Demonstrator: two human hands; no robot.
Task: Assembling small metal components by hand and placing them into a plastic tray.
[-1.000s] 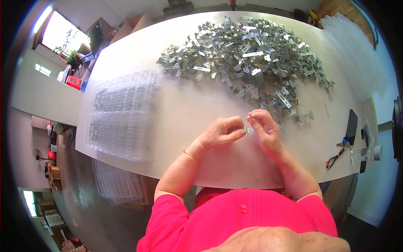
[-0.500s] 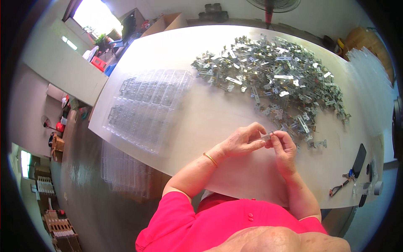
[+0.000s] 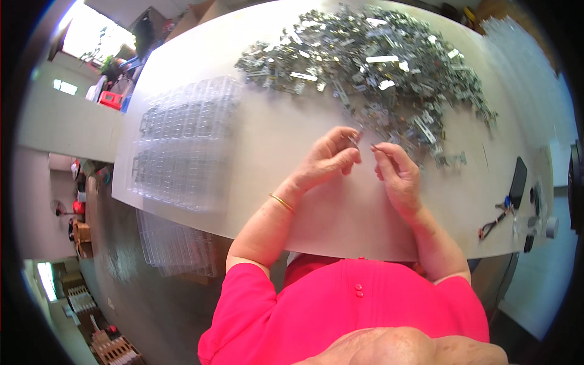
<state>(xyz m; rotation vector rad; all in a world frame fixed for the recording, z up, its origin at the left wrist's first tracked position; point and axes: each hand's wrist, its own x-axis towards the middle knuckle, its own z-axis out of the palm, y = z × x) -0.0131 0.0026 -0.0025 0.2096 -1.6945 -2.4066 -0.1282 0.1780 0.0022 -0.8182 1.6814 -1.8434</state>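
Over the table, my left hand (image 3: 333,153) pinches a small metal part (image 3: 354,142) between thumb and fingers. A short gap away, my right hand (image 3: 398,177) is closed at the fingertips on a thin, dark small piece (image 3: 375,148), too small to name. Just beyond both hands spreads a large heap of metal parts (image 3: 365,64), flat silvery strips and brackets mixed together, its near edge close to my fingertips. To the left lie clear plastic compartment trays (image 3: 182,152), with greyish parts showing in their cells.
The pale table (image 3: 274,201) has its near edge against my body. Further clear trays (image 3: 173,243) are stacked below its left edge. At the right are a black phone (image 3: 517,181), keys on a strap (image 3: 496,222) and clear plastic sheets (image 3: 529,79).
My hands have drawn apart; before, they met around one flat metal strip. The whole view has tilted, so the heap and trays appear shifted up and left.
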